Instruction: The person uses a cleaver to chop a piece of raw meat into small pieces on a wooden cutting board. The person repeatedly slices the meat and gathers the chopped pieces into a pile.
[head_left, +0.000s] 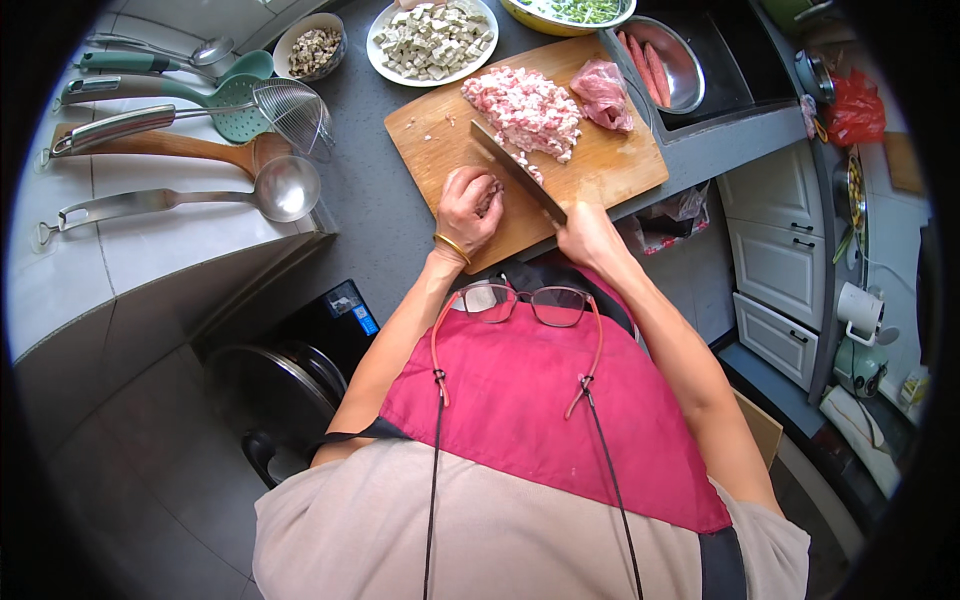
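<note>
My right hand (592, 234) grips the handle of a kitchen knife (517, 171), whose broad dark blade slants up and left across a wooden cutting board (420, 142). My left hand (469, 210) is curled on the board left of the blade, around a small brownish-pink piece (489, 193) that looks like meat; the fingers mostly hide it. Just beyond the blade lies a heap of diced pink and white meat (529, 105), with a few bits beside the blade. A larger lump of raw meat (602, 94) rests at the board's far right.
Behind the board stand a white plate of grey-white cubes (433, 41), a bowl of chopped brownish food (313, 52), a yellow basin with chopped greens (574, 11) and a steel bowl with reddish sticks (667, 71). Ladles and a wire strainer (292, 112) hang on the left wall.
</note>
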